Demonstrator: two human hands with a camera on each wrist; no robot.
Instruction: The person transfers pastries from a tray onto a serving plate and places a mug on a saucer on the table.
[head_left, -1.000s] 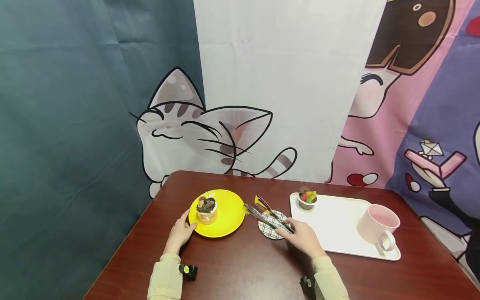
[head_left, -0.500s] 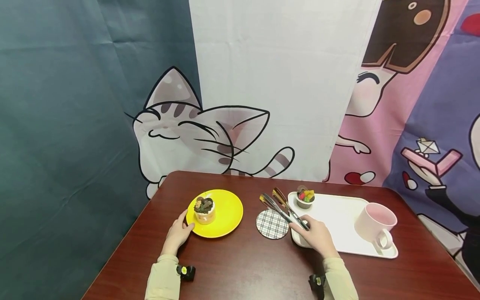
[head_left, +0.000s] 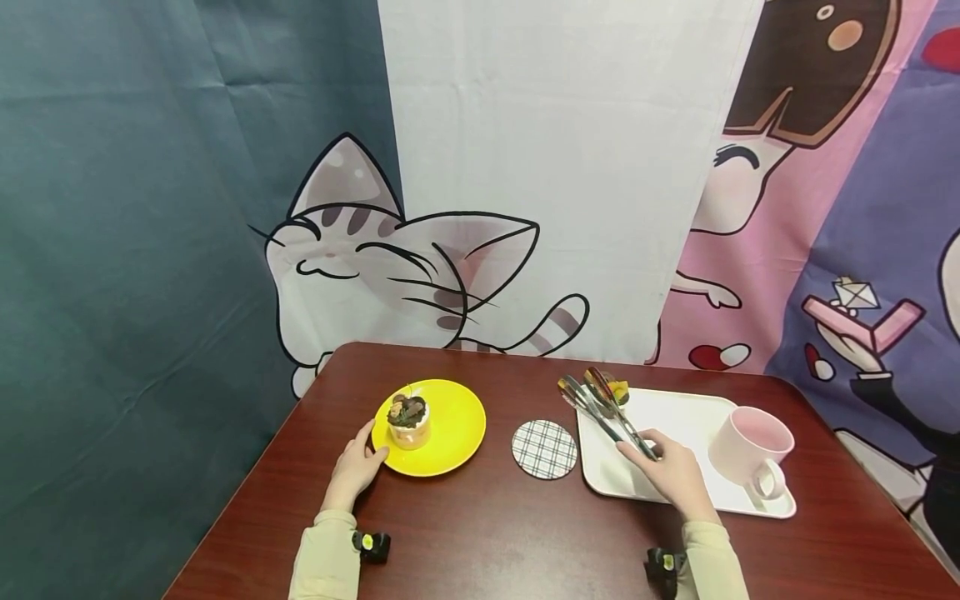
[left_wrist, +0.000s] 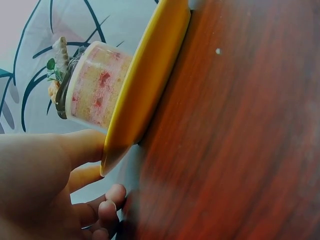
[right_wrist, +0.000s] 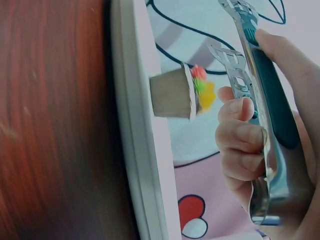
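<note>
My left hand [head_left: 356, 467] holds the near left rim of a yellow plate [head_left: 457, 425], with the thumb over the edge and a finger below it, as the left wrist view shows. A layered cake cup [left_wrist: 100, 82] with dark topping stands on the plate's left part. In my right hand [head_left: 670, 469] is a pair of metal tongs [right_wrist: 272, 95] with dark green grips, fingers curled round the arms. The tongs' tips are apart and overlap a small fruit-topped dessert cup [right_wrist: 175, 92] in the head view. That cup stands on the white tray [head_left: 675, 417].
A pink mug [head_left: 752, 448] stands at the tray's right end. A round checked coaster [head_left: 544, 449] lies between plate and tray on the brown table [head_left: 480, 533]. Behind the table hangs a printed cloth [head_left: 570, 167].
My right hand has moved right with the tongs, from over the coaster to over the tray's left part. My left hand stays at the plate.
</note>
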